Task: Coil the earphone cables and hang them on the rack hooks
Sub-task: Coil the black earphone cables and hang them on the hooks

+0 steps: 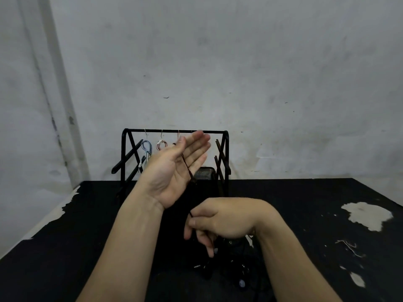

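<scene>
Left hand (174, 168), raised at centre with palm facing right and fingers straight and together: grip spread flat, curled round nothing. A dark earphone cable (187, 165) runs down across this palm from near the thumb, at 12 o'clock, toward 6 o'clock.

Right hand (214, 221), lower and at 5 o'clock from the left hand, knuckles up: thumb and forefinger pinch the same dark cable, the remaining fingers pointing down toward the surface (65, 247).

Black wire rack (175, 131), standing at the far edge of the surface at 12 o'clock from both hands, partly hidden by the left hand. From its top bar hang thin hooks: a blue coiled cable (147, 147) at the left, a pink-and-white coiled cable (161, 145) just beside it to the right.

Tangle of dark cables (229, 269), lying on the surface beneath the right hand; individual strands cannot be told apart against the black top. Worn pale patches (366, 214) mark the surface at 3 o'clock.
</scene>
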A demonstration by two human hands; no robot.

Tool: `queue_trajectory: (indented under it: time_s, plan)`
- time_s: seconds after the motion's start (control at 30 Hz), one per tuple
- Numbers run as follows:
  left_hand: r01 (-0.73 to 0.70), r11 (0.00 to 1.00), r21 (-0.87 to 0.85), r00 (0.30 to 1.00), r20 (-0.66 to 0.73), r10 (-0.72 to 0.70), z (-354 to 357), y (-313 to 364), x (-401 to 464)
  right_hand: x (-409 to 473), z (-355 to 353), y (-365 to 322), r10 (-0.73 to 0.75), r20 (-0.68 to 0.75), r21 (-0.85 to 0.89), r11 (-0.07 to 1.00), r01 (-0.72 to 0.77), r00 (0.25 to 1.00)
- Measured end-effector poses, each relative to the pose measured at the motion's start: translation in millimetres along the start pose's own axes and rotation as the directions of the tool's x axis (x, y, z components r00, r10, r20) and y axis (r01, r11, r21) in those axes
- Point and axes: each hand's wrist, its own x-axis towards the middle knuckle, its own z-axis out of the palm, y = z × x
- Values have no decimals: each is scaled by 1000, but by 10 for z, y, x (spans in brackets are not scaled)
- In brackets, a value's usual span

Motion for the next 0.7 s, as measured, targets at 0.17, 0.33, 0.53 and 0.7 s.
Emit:
queue_trajectory:
  time_s: [0.17,0.33,0.53,0.7]
  plan:
    - [-56,994,92,984,-164,70,-89,-64,94,-215,-48,-150,10,10,-69,998,-9,1000]
    - [-30,937,348,990,-119,76,-101,-164,96,-480,-183,-217,-20,-211,-136,991,-9,977]
    - [118,856,503,963,151,-222,21,-196,-109,-590,-368,-51,-133,-626,-119,990,75,768]
    - [192,826,530,896,248,-367,115,-223,-185,-568,-398,-29,-268,-723,-145,960,240,636]
